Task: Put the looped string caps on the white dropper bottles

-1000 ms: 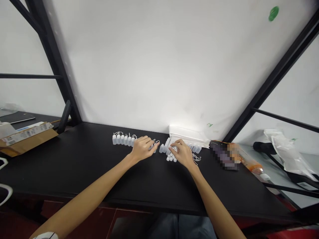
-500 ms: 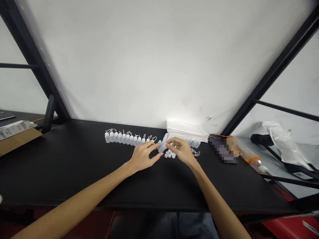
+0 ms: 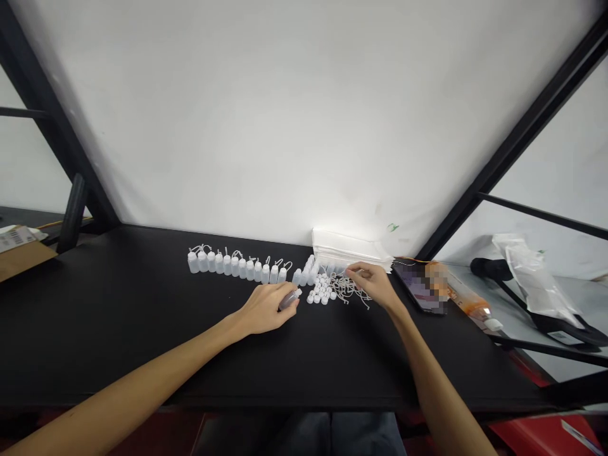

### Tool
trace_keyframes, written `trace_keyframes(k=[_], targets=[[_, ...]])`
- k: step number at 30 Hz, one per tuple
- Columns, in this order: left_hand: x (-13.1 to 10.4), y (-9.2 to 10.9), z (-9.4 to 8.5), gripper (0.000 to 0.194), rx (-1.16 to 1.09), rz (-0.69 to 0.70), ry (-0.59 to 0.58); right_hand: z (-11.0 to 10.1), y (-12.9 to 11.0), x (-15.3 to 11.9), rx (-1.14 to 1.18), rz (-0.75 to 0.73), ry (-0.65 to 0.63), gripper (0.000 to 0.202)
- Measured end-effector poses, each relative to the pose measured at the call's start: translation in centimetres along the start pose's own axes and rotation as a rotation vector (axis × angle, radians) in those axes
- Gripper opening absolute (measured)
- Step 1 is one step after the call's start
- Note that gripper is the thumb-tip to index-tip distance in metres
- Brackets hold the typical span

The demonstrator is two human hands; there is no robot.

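White plastic fills the middle of the scene: since half a second ago the two hands have parted, the left hand [image 3: 266,308] having drawn back toward the person with a small bottle [image 3: 289,298] clasped in its fingers, and the right hand [image 3: 375,283] having moved out to the right onto the tangle of thin white tethered caps [image 3: 349,288], where its fingertips pinch at the strands; whether it has one firmly gripped cannot be told. Earlier both hands met over the same bottle just in front of the loose pile. The bottle in the left hand is translucent and greyish-white, lying tilted with its neck pointing right, close above the desk [image 3: 142,329]. Behind it a row of capped bottles [image 3: 237,265] stands upright in a line running left, each with a small looped tether, and the row now looks longer than a second ago. Between the hands sits a cluster of small white round caps [image 3: 320,291]. Matte black, the desk runs up to a plain white wall [image 3: 285,114], with a stack of white bags [image 3: 349,250] against it, a phone [image 3: 420,288] and an orange tube [image 3: 468,299] to the right, and black frame bars [image 3: 517,139] on both sides
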State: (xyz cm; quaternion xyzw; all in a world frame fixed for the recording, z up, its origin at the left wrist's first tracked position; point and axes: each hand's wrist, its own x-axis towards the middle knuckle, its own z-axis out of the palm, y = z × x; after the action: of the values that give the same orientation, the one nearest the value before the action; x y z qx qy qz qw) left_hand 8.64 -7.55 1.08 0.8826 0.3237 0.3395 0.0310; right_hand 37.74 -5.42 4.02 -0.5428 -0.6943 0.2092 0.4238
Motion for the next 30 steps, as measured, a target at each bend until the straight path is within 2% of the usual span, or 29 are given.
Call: trace_keyframes(k=[4, 9, 13, 23, 30], targets=[[0.0, -0.1, 0.1, 0.013, -0.003, -0.01, -0.028, -1.0, 1.5, -0.3, -0.191, -0.043, -0.125, 0.028], [-0.1, -0.3, 0.1, 0.012, 0.002, -0.002, -0.038, 0.5, 0.7, -0.8, -0.43, -0.078, -0.122, 0.013], [-0.1, -0.3, 0.0, 0.012, 0.009, 0.004, -0.035, 1.4, 0.3, -1.0, -0.547, -0.072, -0.132, 0.011], [-0.1, -0.3, -0.1, 0.014, 0.024, 0.036, -0.011, 1.6, 0.9, -1.1, -0.641, -0.093, -0.066, 0.02], [-0.1, -0.3, -0.2, 0.014, 0.02, 0.046, -0.005, 1.7, 0.7, -1.2, -0.665, -0.08, -0.032, 0.016]])
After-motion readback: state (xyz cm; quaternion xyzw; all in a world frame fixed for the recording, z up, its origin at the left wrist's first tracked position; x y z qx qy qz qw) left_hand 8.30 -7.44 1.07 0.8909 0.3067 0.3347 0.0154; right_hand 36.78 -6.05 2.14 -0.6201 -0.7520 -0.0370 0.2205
